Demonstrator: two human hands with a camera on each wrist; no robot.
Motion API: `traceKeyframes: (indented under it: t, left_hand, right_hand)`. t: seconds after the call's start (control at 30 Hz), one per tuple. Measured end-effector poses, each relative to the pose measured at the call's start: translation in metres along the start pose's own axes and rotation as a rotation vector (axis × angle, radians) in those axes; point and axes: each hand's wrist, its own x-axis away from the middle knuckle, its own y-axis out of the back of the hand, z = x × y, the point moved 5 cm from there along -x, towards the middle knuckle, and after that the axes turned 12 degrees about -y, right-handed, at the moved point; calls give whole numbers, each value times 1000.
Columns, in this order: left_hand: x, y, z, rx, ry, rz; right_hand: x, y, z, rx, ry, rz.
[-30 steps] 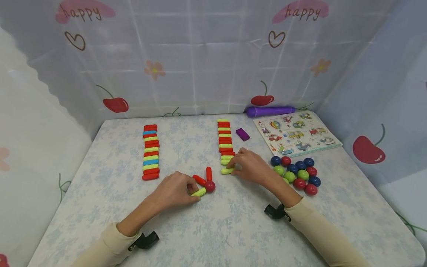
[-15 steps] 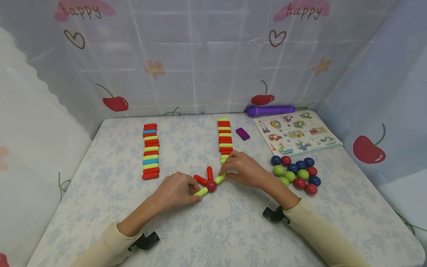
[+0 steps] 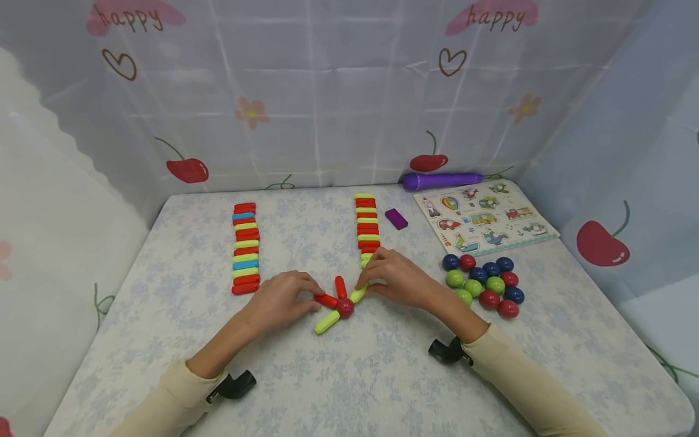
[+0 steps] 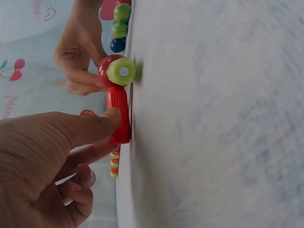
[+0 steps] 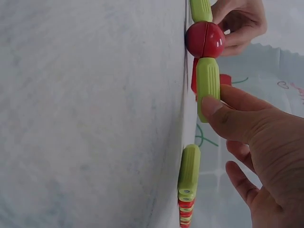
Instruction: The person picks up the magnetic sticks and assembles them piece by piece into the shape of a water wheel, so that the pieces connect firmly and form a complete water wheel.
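A dark red ball (image 3: pixel 344 307) lies on the table with several short sticks fanned out from it. My left hand (image 3: pixel 281 298) pinches the left red stick (image 3: pixel 327 299), thumb on top of that red stick (image 4: pixel 118 116). My right hand (image 3: pixel 395 277) pinches the upper-right green stick (image 3: pixel 358 294), the same green stick (image 5: pixel 207 85) that joins the ball (image 5: pixel 205 39). A second red stick (image 3: pixel 340 286) points up from the ball. The lower green stick (image 3: pixel 326 322) lies free, its round end showing as the green stick (image 4: pixel 121 71).
A row of red and green sticks (image 3: pixel 368 226) runs back from my right hand. Another row of sticks (image 3: pixel 245 247) lies at the left. A cluster of coloured balls (image 3: pixel 485 285) sits at the right, with a puzzle board (image 3: pixel 483 215), a purple block (image 3: pixel 396 218) and a purple tube (image 3: pixel 442 180) behind.
My right hand brought a green stick from the row to the ball's upper right. My left hand let go of the lower green stick and moved up to the left red stick.
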Motion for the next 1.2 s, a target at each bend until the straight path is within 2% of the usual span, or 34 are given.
traceKeyframes:
  t: [0.43, 0.73, 1.0, 1.1, 1.2]
  left_hand:
    - [1, -4, 1, -12, -7, 17]
    - [0, -4, -1, -14, 15, 36]
    - [1, -3, -1, -25, 34, 36]
    - [1, -3, -2, -23, 47, 27]
    - [2, -3, -3, -23, 61, 19]
  right_hand:
    - [-2, -1, -2, -19, -2, 12]
    - [-1, 10, -30, 95, -245, -64]
    - [-1, 9, -36, 85, -325, -52]
    - [0, 7, -39, 53, -375, -17]
    - [0, 5, -38, 32, -376, 20]
